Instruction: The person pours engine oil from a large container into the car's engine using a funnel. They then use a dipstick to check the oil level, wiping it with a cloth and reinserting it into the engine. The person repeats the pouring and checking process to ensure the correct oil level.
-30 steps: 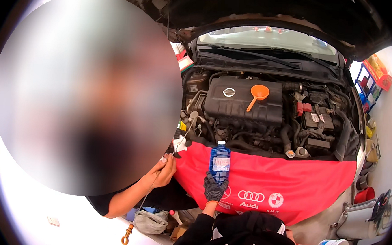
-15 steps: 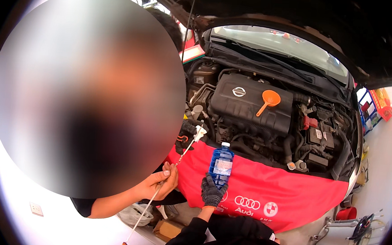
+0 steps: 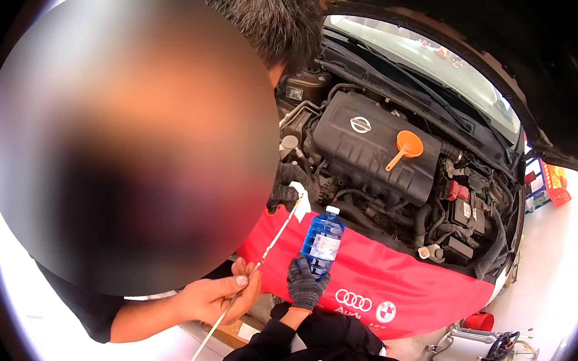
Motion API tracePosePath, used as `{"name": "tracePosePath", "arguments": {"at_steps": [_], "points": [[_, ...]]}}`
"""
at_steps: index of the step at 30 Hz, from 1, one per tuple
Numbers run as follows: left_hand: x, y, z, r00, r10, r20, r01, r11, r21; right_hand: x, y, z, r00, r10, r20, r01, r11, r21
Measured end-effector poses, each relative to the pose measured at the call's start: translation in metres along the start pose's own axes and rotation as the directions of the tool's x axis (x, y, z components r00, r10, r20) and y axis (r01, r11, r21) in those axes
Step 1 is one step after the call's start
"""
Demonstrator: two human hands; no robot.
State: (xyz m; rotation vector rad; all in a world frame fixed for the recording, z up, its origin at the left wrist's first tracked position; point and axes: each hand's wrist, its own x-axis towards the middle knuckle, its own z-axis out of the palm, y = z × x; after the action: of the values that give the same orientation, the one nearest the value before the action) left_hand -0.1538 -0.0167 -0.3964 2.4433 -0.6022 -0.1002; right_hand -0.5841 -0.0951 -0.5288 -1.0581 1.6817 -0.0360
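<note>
I see the blue bottle (image 3: 323,239) upright with its white cap on top, held over the red fender cover (image 3: 389,279) draped on the car's front edge, just below the open engine bay; my gloved hand (image 3: 306,284) wraps it from below, fingers closed round the lower half of the bottle; the dark sleeve comes up from the lower edge, and I cannot tell from this view alone whether it is my left or right hand, nor see the other one; just to the left, a co-worker's bare hand (image 3: 222,295) pinches a long thin dipstick (image 3: 257,264) that slants up toward a white rag (image 3: 303,201), where a dark-gloved hand (image 3: 287,188) grips it near the engine; behind the bottle sits the black engine cover (image 3: 363,152), with an orange funnel (image 3: 407,147) standing in it; a red container (image 3: 479,320) and a white canister (image 3: 464,353) stand on the floor at the lower right.
</note>
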Motion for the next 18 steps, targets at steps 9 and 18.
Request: {"name": "tracePosePath", "arguments": {"at_steps": [9, 18], "points": [[0.0, 0.0, 0.002, 1.0, 0.004, 0.031, -0.006, 0.999, 0.053, -0.01, -0.019, -0.007, 1.0, -0.027, 0.012, 0.028, 0.995, -0.097], [0.005, 0.005, 0.0, 0.998, -0.009, 0.069, 0.003, 0.996, 0.084, 0.032, -0.028, -0.006, 0.993, 0.113, 0.025, -0.115, 0.989, 0.095]]}}
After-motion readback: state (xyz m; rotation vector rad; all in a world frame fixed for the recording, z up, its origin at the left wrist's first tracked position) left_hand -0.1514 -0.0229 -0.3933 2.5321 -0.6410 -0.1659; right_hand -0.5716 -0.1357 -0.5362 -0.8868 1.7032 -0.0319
